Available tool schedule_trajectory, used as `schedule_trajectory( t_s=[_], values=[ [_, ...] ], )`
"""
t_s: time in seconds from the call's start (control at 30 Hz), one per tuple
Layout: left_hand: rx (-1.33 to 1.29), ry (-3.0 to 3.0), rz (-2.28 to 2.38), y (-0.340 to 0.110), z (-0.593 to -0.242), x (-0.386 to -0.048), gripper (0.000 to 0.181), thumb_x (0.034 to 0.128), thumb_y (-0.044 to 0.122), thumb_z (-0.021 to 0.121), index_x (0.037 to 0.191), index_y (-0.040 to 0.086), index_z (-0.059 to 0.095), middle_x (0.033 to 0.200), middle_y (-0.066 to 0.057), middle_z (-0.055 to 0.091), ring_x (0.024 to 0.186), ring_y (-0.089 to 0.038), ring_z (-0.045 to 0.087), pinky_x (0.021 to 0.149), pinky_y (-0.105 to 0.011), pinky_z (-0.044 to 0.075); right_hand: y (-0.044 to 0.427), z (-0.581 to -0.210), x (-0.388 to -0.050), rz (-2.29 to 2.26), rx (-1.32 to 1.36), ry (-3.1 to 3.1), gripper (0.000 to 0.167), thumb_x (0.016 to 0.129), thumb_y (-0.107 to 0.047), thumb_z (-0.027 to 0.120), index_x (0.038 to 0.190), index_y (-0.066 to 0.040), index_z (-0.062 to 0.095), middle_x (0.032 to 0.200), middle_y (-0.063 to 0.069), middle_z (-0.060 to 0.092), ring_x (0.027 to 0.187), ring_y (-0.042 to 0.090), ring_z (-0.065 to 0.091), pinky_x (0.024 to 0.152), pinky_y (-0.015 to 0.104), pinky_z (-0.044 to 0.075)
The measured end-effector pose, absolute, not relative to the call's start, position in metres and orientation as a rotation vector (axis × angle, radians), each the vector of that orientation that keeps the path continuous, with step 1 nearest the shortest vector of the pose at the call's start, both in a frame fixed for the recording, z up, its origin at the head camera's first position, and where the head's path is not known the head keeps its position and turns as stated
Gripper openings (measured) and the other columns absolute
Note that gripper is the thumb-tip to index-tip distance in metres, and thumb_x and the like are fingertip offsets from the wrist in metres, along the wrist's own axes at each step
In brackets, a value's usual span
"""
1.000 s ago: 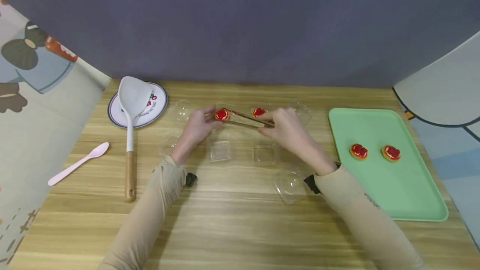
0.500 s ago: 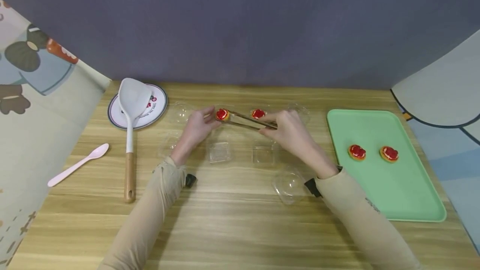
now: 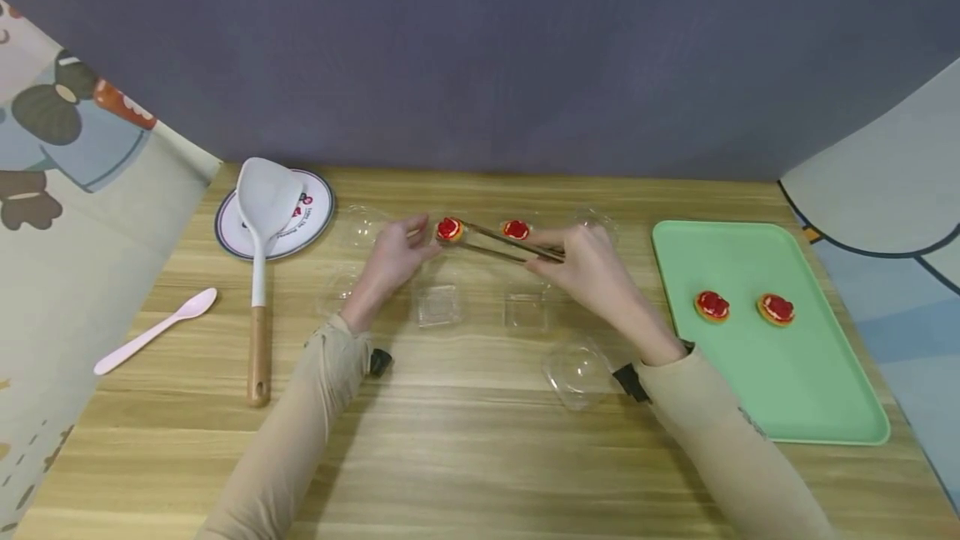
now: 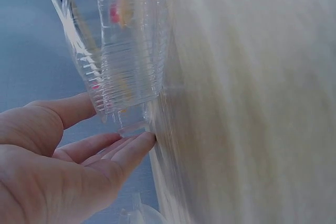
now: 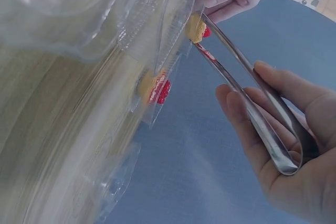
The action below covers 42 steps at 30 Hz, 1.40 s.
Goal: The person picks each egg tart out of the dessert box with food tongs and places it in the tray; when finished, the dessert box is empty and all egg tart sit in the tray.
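Observation:
In the head view, a red-topped tart (image 3: pixel 450 229) sits in a clear plastic box whose ridged wall (image 4: pixel 126 61) shows in the left wrist view. My left hand (image 3: pixel 395 257) holds the left end of this box, thumb and fingertips against it. My right hand (image 3: pixel 592 267) grips metal tongs (image 3: pixel 510 244). Their arms stand apart, and the tips are close to the tart, one on either side of it in the right wrist view. A second tart (image 3: pixel 516 229) lies just right, inside another clear box.
Several clear plastic boxes (image 3: pixel 577 369) stand around my hands. A green tray (image 3: pixel 780 382) with two tarts (image 3: pixel 712 305) is at the right. On the left lie a white spatula (image 3: pixel 268 194) across a plate (image 3: pixel 318 215), and a pink spoon (image 3: pixel 161 330).
The tongs' arms have spread and their tips have drawn back slightly from the tart. My right hand has shifted a little right; the left hand stays on the box.

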<state>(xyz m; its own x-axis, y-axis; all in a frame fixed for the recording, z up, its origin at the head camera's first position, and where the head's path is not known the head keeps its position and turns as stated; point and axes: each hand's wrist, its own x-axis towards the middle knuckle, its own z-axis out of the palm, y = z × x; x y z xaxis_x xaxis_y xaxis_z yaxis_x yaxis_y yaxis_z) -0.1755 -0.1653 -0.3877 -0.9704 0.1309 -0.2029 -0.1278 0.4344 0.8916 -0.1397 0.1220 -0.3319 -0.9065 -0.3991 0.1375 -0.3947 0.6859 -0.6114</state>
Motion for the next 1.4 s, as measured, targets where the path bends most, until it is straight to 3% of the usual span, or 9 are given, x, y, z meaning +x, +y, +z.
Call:
schedule_trajectory(
  t_s=[0.4,0.6,0.7,0.9,1.13,1.4],
  values=[
    [0.002,2.454,1.543,-0.166,-0.386,-0.175,0.074,0.1013,0.007,0.074,0.162,-0.005,0.034,0.169,-0.021,0.034,0.152,-0.036,0.042,0.124,-0.040,0.039,0.133,-0.331,-0.133,-1.064,-0.625,2.891,0.032,0.093,-0.011,0.084,0.124,-0.004,0.080,0.122,0.018,0.076,0.048,0.007,0.021,0.045,0.025,0.026],
    [0.007,2.459,1.537,-0.165,-0.385,-0.174,0.072,0.1011,0.003,0.072,0.162,-0.005,0.035,0.169,-0.019,0.035,0.151,-0.036,0.043,0.120,-0.039,0.045,0.142,-0.329,-0.124,-1.079,-0.572,2.900,0.033,0.094,-0.012,0.084,0.127,-0.006,0.079,0.118,0.016,0.078,0.047,0.007,0.022,0.042,0.023,0.022],
    [0.013,2.449,1.547,-0.165,-0.385,-0.174,0.071,0.1013,0.001,0.071,0.162,-0.005,0.034,0.169,-0.019,0.034,0.152,-0.036,0.042,0.120,-0.039,0.045,0.149,-0.328,-0.117,-1.103,-0.554,2.925,0.032,0.094,-0.011,0.084,0.125,-0.005,0.080,0.109,0.015,0.080,0.048,0.007,0.028,0.043,0.022,0.024],
    [0.027,2.466,1.545,-0.165,-0.387,-0.174,0.069,0.1015,-0.001,0.069,0.161,-0.007,0.035,0.168,-0.023,0.035,0.151,-0.037,0.043,0.120,-0.040,0.045,0.164,-0.323,-0.102,-1.113,-0.521,2.970,0.032,0.094,-0.016,0.085,0.124,-0.006,0.080,0.070,0.005,0.069,0.044,0.004,0.025,0.039,0.021,0.022],
    [0.019,2.472,1.536,-0.166,-0.387,-0.173,0.068,0.1020,0.000,0.069,0.161,-0.007,0.035,0.168,-0.024,0.034,0.151,-0.038,0.043,0.121,-0.040,0.044,0.180,-0.318,-0.085,-1.159,-0.478,3.040,0.031,0.093,-0.018,0.087,0.121,-0.007,0.082,0.109,0.014,0.081,0.047,0.001,0.020,0.039,0.023,0.021],
    [0.021,2.472,1.537,-0.167,-0.388,-0.174,0.068,0.1024,0.001,0.069,0.161,-0.006,0.036,0.169,-0.022,0.035,0.151,-0.037,0.043,0.121,-0.041,0.044,0.199,-0.321,-0.065,-1.142,-0.438,3.109,0.033,0.089,-0.014,0.089,0.121,-0.006,0.082,0.100,0.015,0.081,0.048,0.000,0.016,0.040,0.025,0.023]
  ],
)
